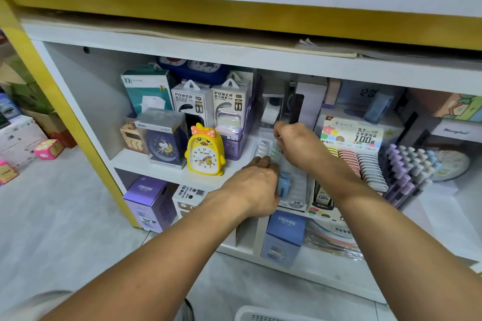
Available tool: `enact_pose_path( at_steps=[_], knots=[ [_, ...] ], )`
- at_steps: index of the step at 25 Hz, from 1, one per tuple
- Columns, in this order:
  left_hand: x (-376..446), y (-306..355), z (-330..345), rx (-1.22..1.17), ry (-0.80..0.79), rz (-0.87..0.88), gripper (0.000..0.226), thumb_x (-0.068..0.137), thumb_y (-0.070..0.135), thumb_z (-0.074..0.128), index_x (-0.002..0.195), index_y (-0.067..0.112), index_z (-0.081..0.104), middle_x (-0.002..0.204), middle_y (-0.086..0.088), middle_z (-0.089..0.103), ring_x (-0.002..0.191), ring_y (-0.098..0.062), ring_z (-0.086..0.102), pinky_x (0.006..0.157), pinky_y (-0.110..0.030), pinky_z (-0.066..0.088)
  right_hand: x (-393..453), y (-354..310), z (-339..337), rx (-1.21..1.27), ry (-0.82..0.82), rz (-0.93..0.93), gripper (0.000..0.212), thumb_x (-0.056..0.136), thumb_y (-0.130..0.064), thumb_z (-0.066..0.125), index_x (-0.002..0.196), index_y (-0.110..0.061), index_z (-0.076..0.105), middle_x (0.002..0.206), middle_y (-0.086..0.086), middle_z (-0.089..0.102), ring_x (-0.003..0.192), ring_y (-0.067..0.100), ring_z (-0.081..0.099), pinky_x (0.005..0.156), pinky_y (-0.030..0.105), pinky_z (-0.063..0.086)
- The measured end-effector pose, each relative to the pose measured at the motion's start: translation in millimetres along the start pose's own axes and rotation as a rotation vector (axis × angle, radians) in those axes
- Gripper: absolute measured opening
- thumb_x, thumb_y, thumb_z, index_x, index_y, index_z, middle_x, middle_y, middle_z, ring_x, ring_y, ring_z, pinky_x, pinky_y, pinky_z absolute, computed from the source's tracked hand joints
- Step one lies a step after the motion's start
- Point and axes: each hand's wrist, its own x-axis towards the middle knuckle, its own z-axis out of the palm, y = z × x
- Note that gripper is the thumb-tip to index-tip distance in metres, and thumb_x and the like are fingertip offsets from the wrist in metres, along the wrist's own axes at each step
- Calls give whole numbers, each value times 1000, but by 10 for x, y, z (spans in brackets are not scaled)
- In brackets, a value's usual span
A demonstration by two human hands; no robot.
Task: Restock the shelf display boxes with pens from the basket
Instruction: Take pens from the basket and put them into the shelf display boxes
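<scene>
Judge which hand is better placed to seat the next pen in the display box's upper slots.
Right, probably. The right hand already pinches something small at the upper rows of the display box, while the left hand sits lower against its left side, holding light-blue items.

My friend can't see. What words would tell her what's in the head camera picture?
Two hands reach into a white display box on a shop shelf: the left hand holds something pale blue, and the right hand pinches a small item above the slots. A yellow duck clock stands to the left.
</scene>
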Motion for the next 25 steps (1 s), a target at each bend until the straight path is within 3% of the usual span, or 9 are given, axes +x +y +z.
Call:
enact_pose_path(
  at_steps=[5,10,13,15,18,20,22,23,25],
  knots=[
    [1,-5,-10,-23,-1,6,60,92,26,53,146,6,35,152,-13,35,143,-27,28,115,-36,31,-24,20,7,-44,-25,22,28,82,12,52,95,-12,57,94,14,62,81,32,62,69,39,54],
    [16,5,-27,-34,-16,0,62,91,24,55,147,9,34,151,-11,35,142,-26,29,114,-35,32,-58,0,-32,-165,-93,0,50,86,11,50,129,-11,62,125,17,60,113,37,61,93,40,52],
    [-25,37,-74,-53,-3,-17,50,89,21,57,137,8,46,141,-11,45,130,-28,44,101,-33,41,-109,-33,-270,-32,97,-13,51,90,6,49,136,-12,59,128,16,60,120,35,57,98,37,48],
    [-101,93,-121,-60,108,1,37,87,17,57,122,7,55,129,-13,52,118,-31,53,87,-32,44,-262,-57,-440,103,186,-20,41,94,0,50,131,-13,64,125,11,66,115,27,60,96,32,49],
    [-239,248,-116,-48,295,41,21,84,15,53,103,8,59,113,-15,58,107,-33,56,76,-34,41,-722,-52,-528,314,104,44,30,95,-6,52,110,-20,73,102,0,73,89,15,68,85,29,55],
    [-355,367,-15,-81,187,28,15,83,16,52,95,12,61,104,-13,64,99,-32,60,71,-32,45,-1112,-22,-419,365,17,90,29,91,-6,53,99,-23,74,90,-3,72,79,17,70,77,33,59],
    [-482,451,162,-37,-71,47,8,84,17,54,85,14,62,96,-11,66,95,-31,62,75,-35,51,-1464,25,-192,315,-61,77,28,87,-4,55,96,-20,76,86,-3,73,79,15,69,76,27,56],
    [-541,502,294,27,-214,90,10,85,18,55,87,13,64,96,-10,66,96,-31,62,77,-36,52,-1653,65,-40,302,-119,82,29,86,-2,55,96,-18,76,86,-1,74,77,14,69,73,24,55],
    [-644,600,595,148,-504,190,24,89,19,55,110,12,65,104,-5,67,97,-27,62,82,-37,52,-2017,157,345,305,-327,110,30,85,1,54,95,-17,75,84,2,75,68,11,70,61,18,51]
  ],
)
